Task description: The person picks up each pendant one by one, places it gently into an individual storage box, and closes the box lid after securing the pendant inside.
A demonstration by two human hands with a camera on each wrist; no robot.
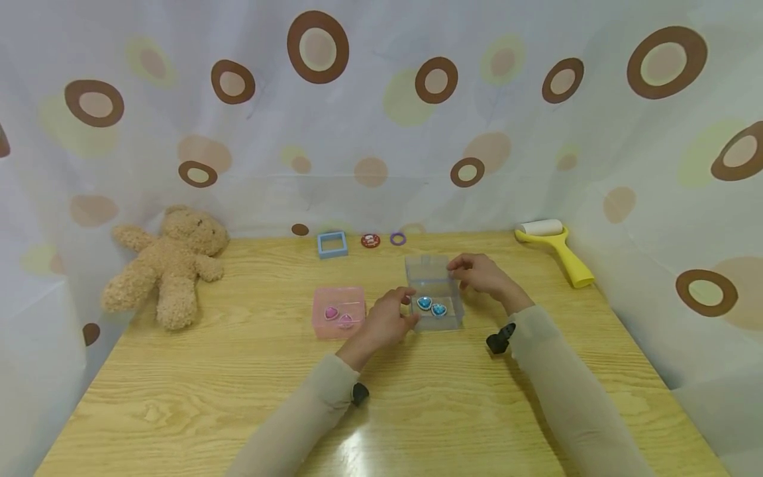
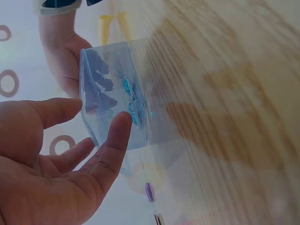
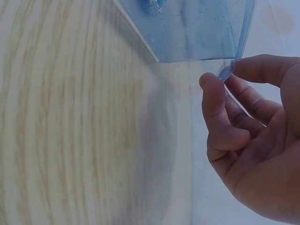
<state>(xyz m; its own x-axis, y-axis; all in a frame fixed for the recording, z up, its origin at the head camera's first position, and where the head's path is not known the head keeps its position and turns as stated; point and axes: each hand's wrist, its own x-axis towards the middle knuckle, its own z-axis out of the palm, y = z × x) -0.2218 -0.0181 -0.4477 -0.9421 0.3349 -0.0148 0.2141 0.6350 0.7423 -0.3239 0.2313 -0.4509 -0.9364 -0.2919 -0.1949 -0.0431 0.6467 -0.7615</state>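
Observation:
A clear bluish plastic box (image 1: 443, 323) stands on the table with its hinged lid (image 1: 426, 268) raised at the back. Two blue heart-shaped gems (image 1: 432, 306) with silvery rims lie inside it. My right hand (image 1: 481, 275) pinches a corner of the clear plastic (image 3: 227, 70) between thumb and a finger, at the lid's right side. On the box's left side is my left hand (image 1: 386, 321), its thumb and fingers spread and loosely extended against or very near the wall. To its left sits a pink clear box (image 1: 338, 295) with two pink heart gems (image 1: 331, 313).
A light blue square frame (image 1: 332, 254), a red round piece (image 1: 370, 240) and a purple ring (image 1: 398, 238) lie along the table's back edge. A teddy bear (image 1: 169, 265) rests at the left against the patterned curtain. A yellow-handled lint roller (image 1: 566, 255) lies at the back right.

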